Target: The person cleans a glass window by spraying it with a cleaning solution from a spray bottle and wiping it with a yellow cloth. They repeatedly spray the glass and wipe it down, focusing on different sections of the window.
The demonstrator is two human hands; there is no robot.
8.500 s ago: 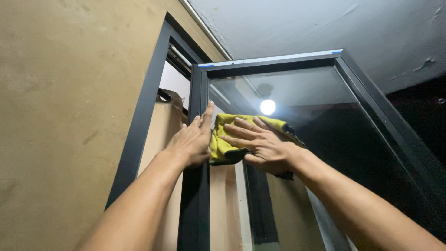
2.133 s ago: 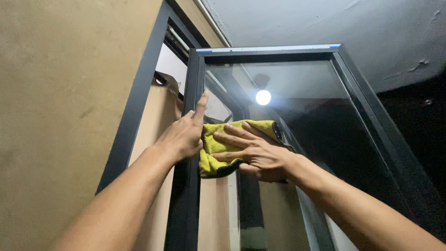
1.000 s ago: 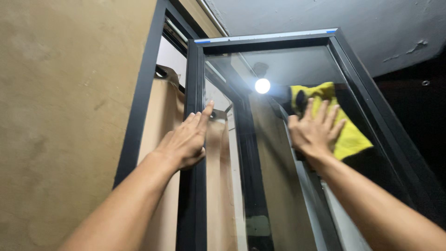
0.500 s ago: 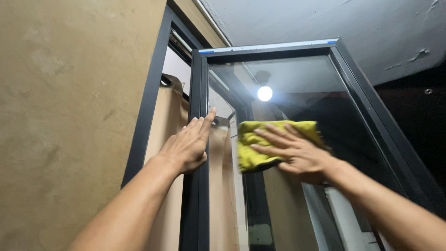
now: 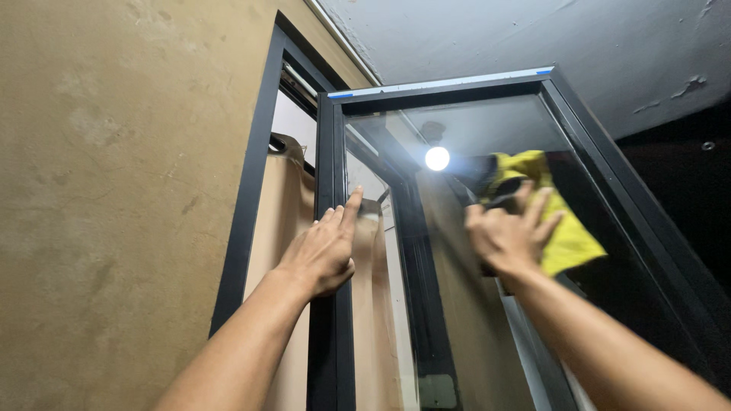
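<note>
Looking up at a tall glass door panel point(image 5: 487, 304) in a black metal frame point(image 5: 332, 190), swung out from a tan plastered wall point(image 5: 114, 190). My right hand point(image 5: 506, 237) presses a yellow cloth point(image 5: 567, 236) flat against the glass, high up near the panel's top right corner, just under the top rail and close to the right edge of the frame. My right fingers point(image 5: 537, 209) are spread apart and laid over the cloth, not curled around it; the hand is blurred. My left hand point(image 5: 324, 255) rests open against the left upright of the frame, fingers straight and held together, gripping nothing. A bright round lamp point(image 5: 437, 158) glares in the glass between my hands, and brown paper point(image 5: 282, 221) covers the opening behind.

The cloth looks soft, light and floppy, so I judge it will bunch or slip unless I keep my whole palm on it. The glass seems smooth, slippery and breakable, so the stiff metal frame is probably the safer place to steady the door
</note>
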